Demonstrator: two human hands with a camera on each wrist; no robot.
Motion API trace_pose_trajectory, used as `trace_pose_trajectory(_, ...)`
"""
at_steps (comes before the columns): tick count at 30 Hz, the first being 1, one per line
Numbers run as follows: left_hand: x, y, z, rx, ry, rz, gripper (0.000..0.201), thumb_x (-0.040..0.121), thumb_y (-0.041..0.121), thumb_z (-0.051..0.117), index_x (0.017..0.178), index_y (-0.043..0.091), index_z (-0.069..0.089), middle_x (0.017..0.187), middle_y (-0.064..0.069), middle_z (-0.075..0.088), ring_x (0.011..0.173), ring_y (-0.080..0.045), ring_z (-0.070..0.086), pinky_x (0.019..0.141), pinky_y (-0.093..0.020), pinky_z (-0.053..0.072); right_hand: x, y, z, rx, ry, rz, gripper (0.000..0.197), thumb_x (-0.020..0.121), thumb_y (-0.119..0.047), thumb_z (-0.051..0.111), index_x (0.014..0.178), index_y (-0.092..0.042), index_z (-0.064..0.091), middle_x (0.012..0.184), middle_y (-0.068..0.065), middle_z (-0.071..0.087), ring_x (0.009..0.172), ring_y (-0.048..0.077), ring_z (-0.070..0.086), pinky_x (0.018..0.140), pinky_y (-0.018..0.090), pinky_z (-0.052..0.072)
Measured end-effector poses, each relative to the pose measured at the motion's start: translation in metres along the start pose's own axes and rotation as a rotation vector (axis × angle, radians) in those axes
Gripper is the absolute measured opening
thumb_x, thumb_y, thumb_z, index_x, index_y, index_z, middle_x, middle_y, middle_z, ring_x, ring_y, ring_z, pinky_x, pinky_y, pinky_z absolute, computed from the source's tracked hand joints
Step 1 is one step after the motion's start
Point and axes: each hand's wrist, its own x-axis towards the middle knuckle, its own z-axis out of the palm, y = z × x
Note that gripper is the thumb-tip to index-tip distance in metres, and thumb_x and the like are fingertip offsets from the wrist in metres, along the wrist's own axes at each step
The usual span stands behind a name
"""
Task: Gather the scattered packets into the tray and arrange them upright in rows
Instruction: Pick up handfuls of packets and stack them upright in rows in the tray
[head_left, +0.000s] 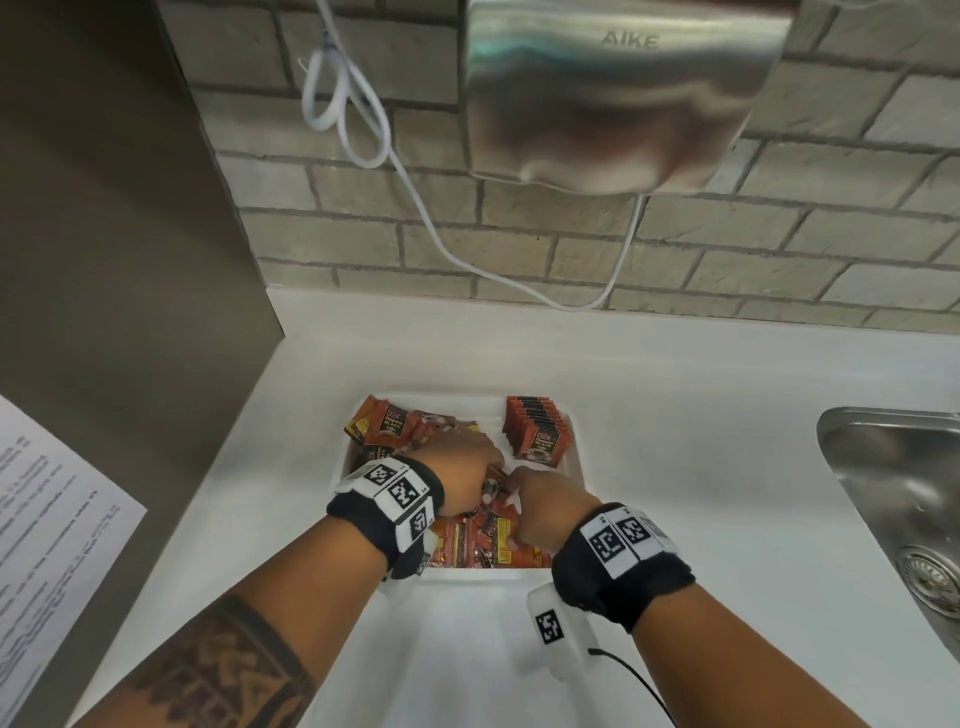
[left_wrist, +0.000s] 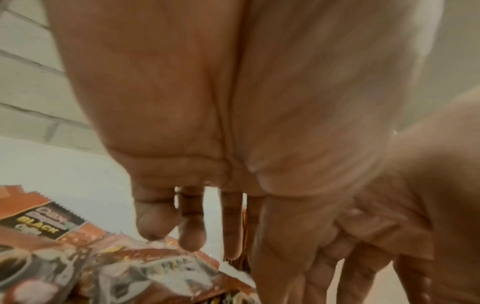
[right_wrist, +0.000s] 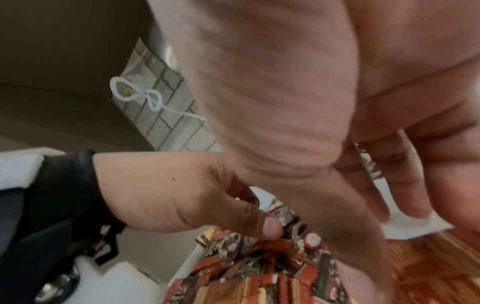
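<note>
We had both hands down in the white tray (head_left: 574, 457) on the white bench (head_left: 675, 374), working in the middle of the loose packets (head_left: 483, 540). Our left hand (head_left: 460, 467) reached in from the left with its fingers pointing down, the fingertips (left_wrist: 192, 240) touching the top of the jumbled heap; that grip was loose and fairly wide, and in the left wrist view it held nothing that we could make out. Our right hand (head_left: 545, 506) lay just beside it, the two nearly touching, and its grip was narrow: the thumb and fingers (right_wrist: 369, 195) were pinched on the top edges of a bunch of packets, though how many we could not tell. Below and nearer to us than both grips, red and brown packets lay flat and crossed over one another along the near side of the tray. Beyond the left hand more of them leaned in a loose pile (head_left: 387, 426) in the far left corner. Beyond the right hand, in the far right corner, a row of packets (head_left: 537, 428) stood upright, packed face to face against the tray wall. To the right of the right hand, well apart, was a steel sink (head_left: 893, 499). On the brick wall above hung a metal hand dryer (head_left: 618, 88) with its white cord (head_left: 415, 197) looped down. A printed sheet (head_left: 47, 519) lay far to the left of the left hand.
</note>
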Motion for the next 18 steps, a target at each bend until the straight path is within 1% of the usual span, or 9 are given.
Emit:
trace_pose_trajectory(2,-0.0014,0.0033,0.0011,0.043,-0.044,0.037,0.058,0.094,0.003,0.057,0.149,0.015,0.046,0.151,-0.008,0.045,0.135,-0.031,0.044,0.114,-0.044,0.038,0.0027,-0.0007,0.0031,-0.008,-0.01,0.031,0.059,0.082,-0.015,0.076,0.135,-0.01,0.05,0.128,0.009,0.061,0.119,0.025,0.058,0.096,0.031,0.049)
trace_pose_trajectory(4,-0.0006,0.0031,0.0035,0.049,-0.063,0.062,0.058,0.093,0.002,0.057,0.148,0.014,0.045,0.145,-0.01,0.049,0.13,-0.031,0.05,0.109,-0.045,0.043,0.0048,-0.0008,0.0042,-0.002,-0.016,0.059,0.065,0.08,-0.017,0.079,0.137,-0.01,0.048,0.129,0.008,0.061,0.119,0.024,0.057,0.097,0.031,0.049)
trace_pose_trajectory(7,-0.0005,0.0027,0.0055,0.046,-0.08,0.076,0.061,0.095,0.004,0.055,0.152,0.013,0.038,0.14,-0.013,0.052,0.124,-0.032,0.053,0.102,-0.041,0.047,0.0048,-0.0012,0.0045,0.024,-0.041,0.095,0.069,0.08,-0.022,0.08,0.139,-0.011,0.045,0.13,0.008,0.06,0.12,0.024,0.057,0.098,0.032,0.049)
trace_pose_trajectory(9,-0.0012,0.0047,0.0046,0.05,-0.071,0.08,0.061,0.096,0.005,0.055,0.153,0.013,0.036,0.138,-0.015,0.052,0.121,-0.032,0.055,0.095,-0.037,0.048,0.0051,-0.0002,0.006,0.064,-0.044,0.112,0.07,0.08,-0.022,0.081,0.139,-0.01,0.046,0.129,0.007,0.061,0.118,0.023,0.058,0.099,0.033,0.049)
trace_pose_trajectory(11,-0.0011,0.0064,0.0043,0.073,-0.064,0.079,0.058,0.097,0.006,0.055,0.152,0.013,0.039,0.137,-0.016,0.05,0.12,-0.033,0.055,0.089,-0.033,0.046,0.0044,0.0001,0.0064,0.075,-0.039,0.124,0.07,0.079,-0.023,0.081,0.138,-0.01,0.047,0.127,0.007,0.062,0.117,0.023,0.058,0.099,0.033,0.049)
trace_pose_trajectory(12,-0.0005,0.0063,0.0048,0.09,-0.064,0.074,0.055,0.097,0.008,0.055,0.151,0.014,0.042,0.137,-0.017,0.049,0.12,-0.034,0.054,0.089,-0.033,0.046,0.0041,0.0005,0.0065,0.067,-0.041,0.127,0.069,0.079,-0.024,0.081,0.138,-0.01,0.048,0.127,0.007,0.062,0.117,0.023,0.058,0.099,0.033,0.049)
trace_pose_trajectory(14,0.0009,0.0052,0.0056,0.122,-0.075,0.063,0.048,0.098,0.013,0.055,0.146,0.013,0.049,0.138,-0.016,0.048,0.119,-0.034,0.055,0.095,-0.035,0.05,0.0032,0.0005,0.0057,0.05,-0.063,0.121,0.067,0.082,-0.024,0.079,0.14,-0.01,0.049,0.132,0.007,0.06,0.122,0.023,0.056,0.102,0.033,0.047)
trace_pose_trajectory(16,0.0015,0.0044,0.0067,0.134,-0.089,0.044,0.044,0.098,0.013,0.056,0.141,0.01,0.054,0.137,-0.016,0.05,0.114,-0.031,0.057,0.092,-0.037,0.053,0.0023,0.0003,0.0043,0.025,-0.092,0.108,0.063,0.085,-0.025,0.076,0.142,-0.011,0.052,0.138,0.006,0.056,0.127,0.024,0.053,0.106,0.033,0.044)
trace_pose_trajectory(18,0.0008,0.0043,0.0071,0.119,-0.091,0.025,0.042,0.096,0.01,0.057,0.139,0.008,0.057,0.134,-0.015,0.054,0.109,-0.03,0.061,0.089,-0.036,0.055,0.0021,0.0004,0.0032,0.003,-0.115,0.106,0.056,0.087,-0.025,0.074,0.139,-0.011,0.056,0.137,0.007,0.058,0.126,0.024,0.054,0.107,0.034,0.044)
